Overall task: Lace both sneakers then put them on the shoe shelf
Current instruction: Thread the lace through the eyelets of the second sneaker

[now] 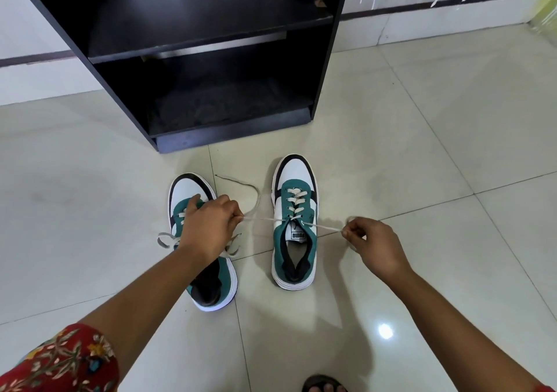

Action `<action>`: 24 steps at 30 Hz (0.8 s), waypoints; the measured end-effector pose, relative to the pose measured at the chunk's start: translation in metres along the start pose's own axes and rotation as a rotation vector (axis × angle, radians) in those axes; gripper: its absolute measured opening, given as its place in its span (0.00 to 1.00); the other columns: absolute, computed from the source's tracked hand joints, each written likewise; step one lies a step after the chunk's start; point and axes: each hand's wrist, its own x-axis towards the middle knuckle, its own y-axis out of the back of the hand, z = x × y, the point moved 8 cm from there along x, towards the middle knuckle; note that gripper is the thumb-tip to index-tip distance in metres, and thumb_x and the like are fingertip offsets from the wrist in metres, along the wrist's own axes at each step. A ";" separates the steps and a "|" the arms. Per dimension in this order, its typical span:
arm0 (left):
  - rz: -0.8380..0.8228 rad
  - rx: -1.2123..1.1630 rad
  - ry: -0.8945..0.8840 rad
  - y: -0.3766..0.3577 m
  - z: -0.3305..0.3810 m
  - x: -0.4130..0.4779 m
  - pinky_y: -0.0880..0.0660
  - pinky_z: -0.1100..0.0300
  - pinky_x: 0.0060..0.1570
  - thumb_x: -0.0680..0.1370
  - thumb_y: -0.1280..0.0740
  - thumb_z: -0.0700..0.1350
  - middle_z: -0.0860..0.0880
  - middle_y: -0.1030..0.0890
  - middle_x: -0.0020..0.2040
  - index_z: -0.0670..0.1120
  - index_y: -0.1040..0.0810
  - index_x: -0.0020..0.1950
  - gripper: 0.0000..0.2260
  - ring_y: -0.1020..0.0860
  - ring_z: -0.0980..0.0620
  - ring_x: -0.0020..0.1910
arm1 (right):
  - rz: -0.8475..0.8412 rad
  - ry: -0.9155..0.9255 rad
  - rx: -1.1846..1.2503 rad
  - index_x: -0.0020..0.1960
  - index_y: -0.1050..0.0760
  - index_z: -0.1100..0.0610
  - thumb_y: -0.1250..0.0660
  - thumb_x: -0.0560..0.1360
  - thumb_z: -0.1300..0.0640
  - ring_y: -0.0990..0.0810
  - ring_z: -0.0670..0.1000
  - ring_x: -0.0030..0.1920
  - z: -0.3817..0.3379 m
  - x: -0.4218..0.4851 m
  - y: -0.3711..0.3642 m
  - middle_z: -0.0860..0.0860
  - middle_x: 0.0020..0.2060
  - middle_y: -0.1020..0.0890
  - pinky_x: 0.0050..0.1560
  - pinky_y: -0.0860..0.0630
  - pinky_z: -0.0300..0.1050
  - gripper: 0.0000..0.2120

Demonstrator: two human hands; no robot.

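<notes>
Two white, teal and black sneakers stand on the tiled floor, toes toward the black shoe shelf point(211, 45). The right sneaker point(297, 259) is laced up the eyelets with a white lace point(297, 200). My left hand point(208, 226) pinches one end of that lace and hovers over the left sneaker point(218, 286). My right hand point(372, 244) pinches the other end, and the lace is stretched taut sideways between both hands. The left sneaker's own lace point(165, 238) lies loose beside it.
The shoe shelf has dark open compartments, its base point(235, 137) just beyond the sneakers' toes. A white wall with a dark stripe runs behind. A sandalled foot point(324, 384) shows at the bottom edge. A yellowish object point(545, 15) sits at the far right.
</notes>
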 end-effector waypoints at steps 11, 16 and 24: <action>-0.054 -0.161 0.056 -0.006 0.045 -0.017 0.25 0.54 0.44 0.79 0.44 0.55 0.49 0.21 0.45 0.46 0.26 0.51 0.14 0.23 0.48 0.44 | 0.065 -0.105 -0.110 0.42 0.25 0.55 0.42 0.75 0.40 0.22 0.52 0.41 -0.011 -0.006 -0.019 0.49 0.39 0.19 0.40 0.26 0.48 0.19; -0.390 -0.888 0.630 -0.052 0.050 -0.025 0.25 0.51 0.51 0.76 0.46 0.64 0.44 0.20 0.44 0.44 0.24 0.49 0.25 0.22 0.45 0.45 | -0.151 -0.534 0.714 0.49 0.21 0.60 0.41 0.76 0.41 0.22 0.49 0.38 -0.004 -0.011 -0.063 0.50 0.38 0.19 0.39 0.28 0.43 0.22; -0.172 -1.272 0.951 -0.061 0.047 -0.017 0.33 0.61 0.29 0.70 0.28 0.46 0.44 0.21 0.42 0.37 0.25 0.56 0.19 0.26 0.51 0.34 | 0.011 -0.435 0.992 0.45 0.24 0.61 0.35 0.74 0.63 0.21 0.50 0.41 -0.040 0.011 -0.053 0.55 0.41 0.19 0.39 0.25 0.36 0.02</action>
